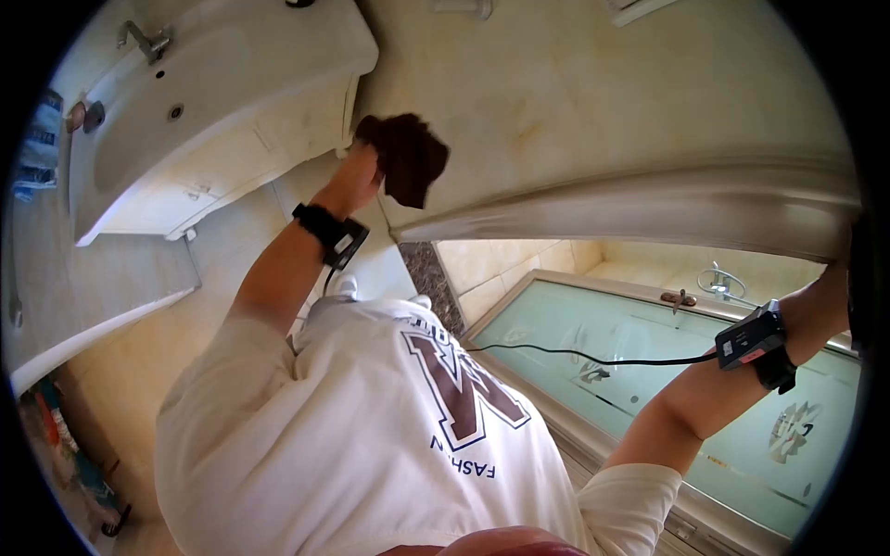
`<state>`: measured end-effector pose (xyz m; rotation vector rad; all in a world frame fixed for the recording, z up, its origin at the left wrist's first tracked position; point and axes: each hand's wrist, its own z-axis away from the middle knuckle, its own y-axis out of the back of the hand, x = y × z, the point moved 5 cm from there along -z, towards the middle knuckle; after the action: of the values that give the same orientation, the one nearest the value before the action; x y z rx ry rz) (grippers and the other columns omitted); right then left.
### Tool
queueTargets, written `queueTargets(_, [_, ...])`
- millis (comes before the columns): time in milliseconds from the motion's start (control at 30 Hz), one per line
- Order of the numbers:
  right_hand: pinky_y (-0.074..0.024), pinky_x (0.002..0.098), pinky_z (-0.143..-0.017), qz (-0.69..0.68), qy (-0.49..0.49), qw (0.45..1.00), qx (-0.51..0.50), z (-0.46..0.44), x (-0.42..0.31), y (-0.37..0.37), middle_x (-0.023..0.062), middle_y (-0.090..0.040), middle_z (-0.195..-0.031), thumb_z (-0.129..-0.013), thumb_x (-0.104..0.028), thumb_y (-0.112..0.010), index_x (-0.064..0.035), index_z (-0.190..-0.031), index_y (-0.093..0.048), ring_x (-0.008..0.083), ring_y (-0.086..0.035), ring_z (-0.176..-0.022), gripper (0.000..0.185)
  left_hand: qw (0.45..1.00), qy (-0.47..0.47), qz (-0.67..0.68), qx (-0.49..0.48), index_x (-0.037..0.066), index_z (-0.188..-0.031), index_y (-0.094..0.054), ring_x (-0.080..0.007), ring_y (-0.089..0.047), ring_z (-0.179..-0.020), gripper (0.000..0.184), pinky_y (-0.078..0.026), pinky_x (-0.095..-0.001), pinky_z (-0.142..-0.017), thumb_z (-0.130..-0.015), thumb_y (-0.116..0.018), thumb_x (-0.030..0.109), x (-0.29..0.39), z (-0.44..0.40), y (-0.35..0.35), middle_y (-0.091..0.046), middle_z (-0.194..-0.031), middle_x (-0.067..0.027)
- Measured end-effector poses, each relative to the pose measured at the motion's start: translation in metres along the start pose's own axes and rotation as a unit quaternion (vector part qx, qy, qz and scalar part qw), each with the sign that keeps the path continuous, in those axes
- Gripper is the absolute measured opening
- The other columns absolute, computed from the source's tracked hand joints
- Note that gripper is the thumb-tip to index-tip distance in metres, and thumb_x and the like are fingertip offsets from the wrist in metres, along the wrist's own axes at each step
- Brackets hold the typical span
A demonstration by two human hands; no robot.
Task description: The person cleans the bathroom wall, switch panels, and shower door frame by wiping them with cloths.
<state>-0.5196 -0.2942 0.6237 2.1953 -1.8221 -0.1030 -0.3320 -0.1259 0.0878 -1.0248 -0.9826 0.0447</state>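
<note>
A dark brown cloth [413, 157] hangs from my left hand [360, 178], whose fingers are closed around it. The cloth is bunched and slightly blurred. It is in front of a beige door-like panel [575, 111], close to the corner of the washbasin cabinet; I cannot tell whether it touches the panel. My right hand [837, 283] is at the far right, by the end of the panel's thick edge [649, 208]. Its fingers are lost in the dark rim of the view. A black device is strapped to each wrist.
At upper left stands a white washbasin [222, 56] with a metal tap [144, 42]. A frosted glass shower door [593, 343] in a metal frame is at lower right, with a shower fitting [721, 283] beyond. A black cable [593, 360] runs from the right wrist device to my shirt.
</note>
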Motion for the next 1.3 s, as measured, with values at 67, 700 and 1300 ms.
queueTargets(67, [-0.0467,0.0348,-0.091,0.013,-0.068,0.998,0.007,0.001,0.006,0.003,0.0142,-0.050,-0.118,-0.097,-0.005,-0.044,0.0015,-0.128,-0.036,0.0219,-0.054,-0.103,0.033,0.987,0.018,0.102,-0.125,0.006,-0.113,-0.057,-0.0120,-0.058,-0.091,0.030,-0.048,-0.0271,-0.079,-0.100,-0.044,0.030,-0.010,0.000,-0.009,-0.062,-0.103,-0.0031])
queueTargets(700, [-0.0499,0.0315,-0.086,0.106,0.020,0.986,0.130,-0.005,0.005,0.012,0.0129,-0.068,-0.103,-0.092,-0.011,-0.056,0.0032,-0.115,-0.058,0.0232,-0.066,-0.091,0.027,0.543,-0.725,-0.417,-0.074,0.001,-0.100,-0.062,-0.0404,-0.035,-0.128,0.047,-0.020,-0.0606,-0.106,-0.067,-0.068,0.034,0.181,0.016,-0.397,-0.051,-0.118,-0.0185])
queueTargets(1300, [-0.0504,0.0307,-0.083,0.123,-0.021,0.986,0.107,0.001,0.014,0.018,0.0115,-0.069,-0.101,-0.091,-0.006,-0.056,0.0010,-0.105,-0.064,0.0199,-0.066,-0.089,0.017,0.554,-0.564,-0.595,-0.143,-0.001,-0.093,-0.065,-0.0461,-0.035,-0.125,0.047,-0.018,-0.0674,-0.107,-0.065,-0.065,0.036,-0.005,-0.021,-0.185,-0.050,-0.104,-0.0197])
